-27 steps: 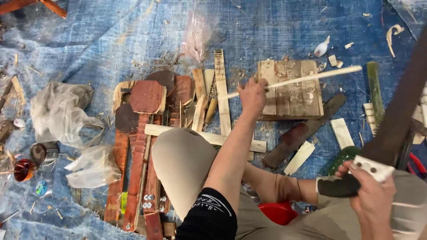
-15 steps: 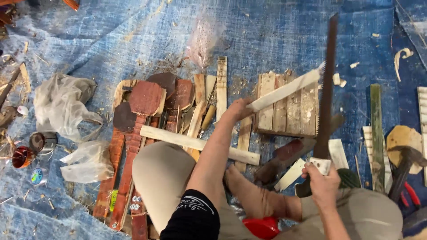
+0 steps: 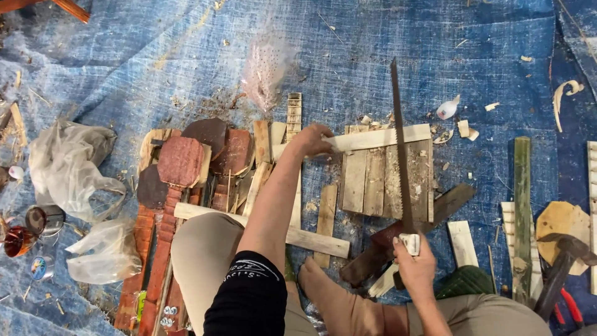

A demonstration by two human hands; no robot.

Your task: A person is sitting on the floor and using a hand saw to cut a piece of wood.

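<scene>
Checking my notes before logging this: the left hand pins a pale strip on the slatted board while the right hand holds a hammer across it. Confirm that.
Wrong on the tool. The head view shows the right hand holding a saw, not a hammer, with its blade across the strip. The left hand does pin the strip on the board.

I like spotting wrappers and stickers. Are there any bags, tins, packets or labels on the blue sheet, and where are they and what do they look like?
Clear plastic bag: far left, crumpled, see-through grey-white.
Second plastic bag: below the first, crumpled, whitish.
Small round tins: left edge, dark, one red-brown inside.
Round lid: below the tins, blue with a printed label.
Green-yellow label strip: on the reddish wood pieces, bottom left.
No signs or screens.
</scene>
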